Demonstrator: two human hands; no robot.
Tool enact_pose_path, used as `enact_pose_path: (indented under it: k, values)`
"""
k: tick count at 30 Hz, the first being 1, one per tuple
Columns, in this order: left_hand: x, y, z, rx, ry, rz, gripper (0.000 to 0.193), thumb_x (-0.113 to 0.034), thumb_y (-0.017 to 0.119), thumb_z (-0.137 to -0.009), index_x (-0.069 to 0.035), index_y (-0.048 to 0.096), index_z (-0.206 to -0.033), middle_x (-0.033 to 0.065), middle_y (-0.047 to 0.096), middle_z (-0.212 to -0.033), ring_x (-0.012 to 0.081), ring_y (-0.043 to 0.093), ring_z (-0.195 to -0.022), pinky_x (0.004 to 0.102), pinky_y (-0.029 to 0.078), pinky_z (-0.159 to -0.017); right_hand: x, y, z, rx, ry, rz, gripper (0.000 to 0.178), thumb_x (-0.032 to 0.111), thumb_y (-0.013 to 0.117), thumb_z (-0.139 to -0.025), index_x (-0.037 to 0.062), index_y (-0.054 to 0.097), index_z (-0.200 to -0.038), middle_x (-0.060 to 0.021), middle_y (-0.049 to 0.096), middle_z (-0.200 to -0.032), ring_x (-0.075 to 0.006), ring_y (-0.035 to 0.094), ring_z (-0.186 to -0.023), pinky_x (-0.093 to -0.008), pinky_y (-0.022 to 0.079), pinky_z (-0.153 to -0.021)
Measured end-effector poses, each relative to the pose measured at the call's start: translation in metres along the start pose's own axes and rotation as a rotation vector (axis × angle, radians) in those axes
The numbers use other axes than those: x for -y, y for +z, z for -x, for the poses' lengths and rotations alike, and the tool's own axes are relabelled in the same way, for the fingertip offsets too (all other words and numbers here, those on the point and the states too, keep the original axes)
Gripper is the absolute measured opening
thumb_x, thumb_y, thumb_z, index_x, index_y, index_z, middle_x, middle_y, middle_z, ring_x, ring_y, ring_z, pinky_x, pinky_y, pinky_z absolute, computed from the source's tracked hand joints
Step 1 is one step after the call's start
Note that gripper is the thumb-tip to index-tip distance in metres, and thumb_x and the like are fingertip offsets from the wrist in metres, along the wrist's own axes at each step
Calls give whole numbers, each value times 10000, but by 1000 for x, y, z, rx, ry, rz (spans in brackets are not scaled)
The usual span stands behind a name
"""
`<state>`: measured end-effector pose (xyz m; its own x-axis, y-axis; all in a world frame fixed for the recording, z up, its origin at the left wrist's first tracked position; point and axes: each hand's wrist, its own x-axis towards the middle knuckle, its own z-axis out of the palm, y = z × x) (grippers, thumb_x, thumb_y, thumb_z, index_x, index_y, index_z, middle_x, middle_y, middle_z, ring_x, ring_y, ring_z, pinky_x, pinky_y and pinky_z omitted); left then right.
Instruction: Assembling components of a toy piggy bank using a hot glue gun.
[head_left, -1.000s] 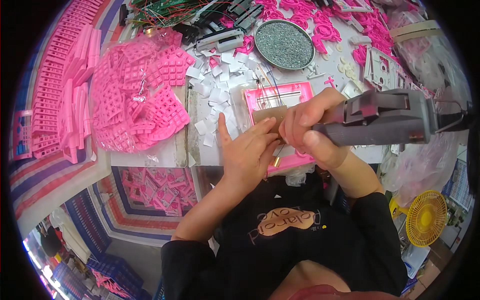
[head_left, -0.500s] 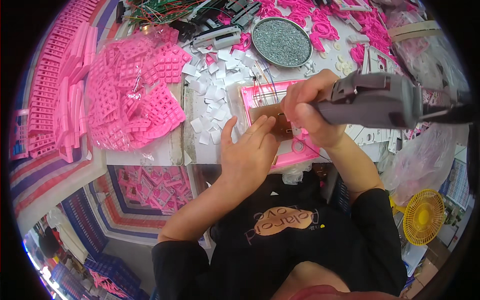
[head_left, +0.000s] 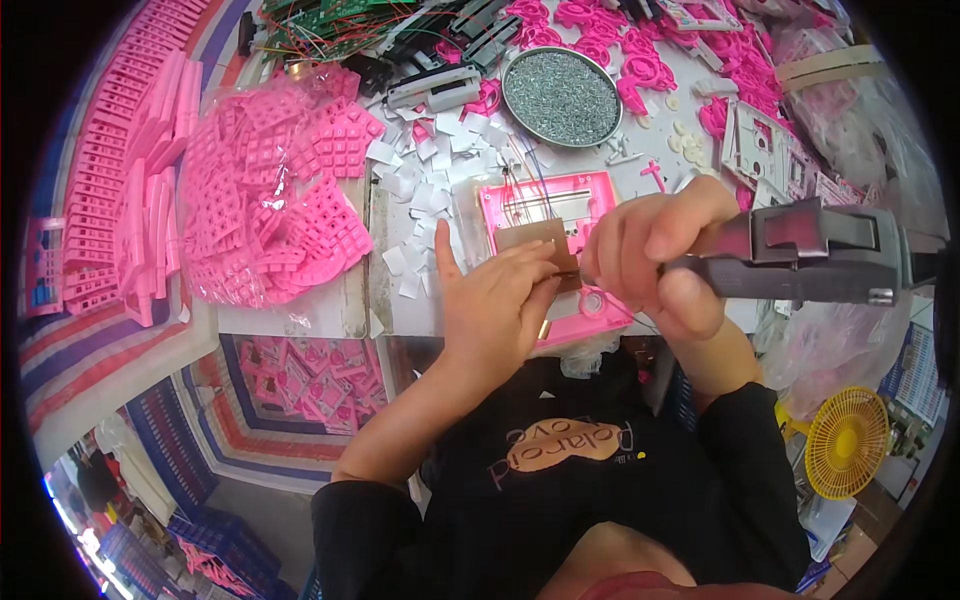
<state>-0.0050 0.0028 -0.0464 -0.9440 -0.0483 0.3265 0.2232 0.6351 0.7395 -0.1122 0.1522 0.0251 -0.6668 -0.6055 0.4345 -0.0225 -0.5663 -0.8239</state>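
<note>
My left hand (head_left: 492,305) lies over a brown circuit board (head_left: 530,236), its thumb and forefinger drawn together at the board's right edge and its little finger raised. What the fingertips pinch, if anything, is too small to make out. The board sits inside a pink plastic casing (head_left: 590,184) with thin wires along its top. My right hand (head_left: 655,250) is wrapped round a dark grey power screwdriver (head_left: 810,252), held nearly level. Its bit end is beside the left fingertips, mostly hidden by the right hand.
A round dish of small screws (head_left: 562,97) stands beyond the casing. White paper pieces (head_left: 425,185) lie scattered to its left, beside a clear bag of pink keypads (head_left: 270,190). Green circuit boards (head_left: 335,30) are heaped at the back. A yellow fan (head_left: 846,442) stands at lower right.
My right hand and the screwdriver have moved right and slightly nearer me, uncovering more of the casing. My left fingers have drawn together toward the board's right edge.
</note>
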Motion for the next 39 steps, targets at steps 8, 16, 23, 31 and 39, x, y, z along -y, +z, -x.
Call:
enact_pose_path:
  k: [8,16,23,31,39]
  values:
    - [-4,10,-12,-43,88,40,154,-100,791,-814,-123,677,-915,-14,757,-928,170,731,-918,665,103,-1202,15,-4,5,-37,-3,-4,268,213,681,-949,97,482,-1089,-17,491,-605,-140,483,-534,-319,419,-533]
    - [-4,-7,-65,280,156,61,218,-233,802,-788,-117,700,-942,15,739,-939,223,705,-871,660,201,-1167,16,-18,12,-104,-34,1,260,203,673,-947,87,482,-1079,-23,497,-627,-136,476,-541,-316,424,-546]
    - [63,38,-193,201,191,-787,155,-287,747,-819,-166,786,-908,58,730,-932,253,659,-974,528,389,-890,-1,-14,19,-106,69,21,253,113,671,-933,45,479,-1083,-66,570,-772,-128,545,-644,-321,483,-617]
    - [70,52,-194,136,199,-779,138,-233,655,-861,-151,763,-835,47,732,-874,268,673,-935,525,387,-857,-13,4,32,-28,239,110,252,147,678,-956,107,461,-1078,-31,523,-690,-139,465,-590,-348,437,-611]
    - [58,33,-204,185,126,-661,226,-238,610,-864,-93,771,-799,104,741,-819,280,702,-860,510,375,-933,-16,12,28,100,223,232,199,55,649,-930,96,494,-1049,-54,557,-713,-171,500,-588,-365,466,-617]
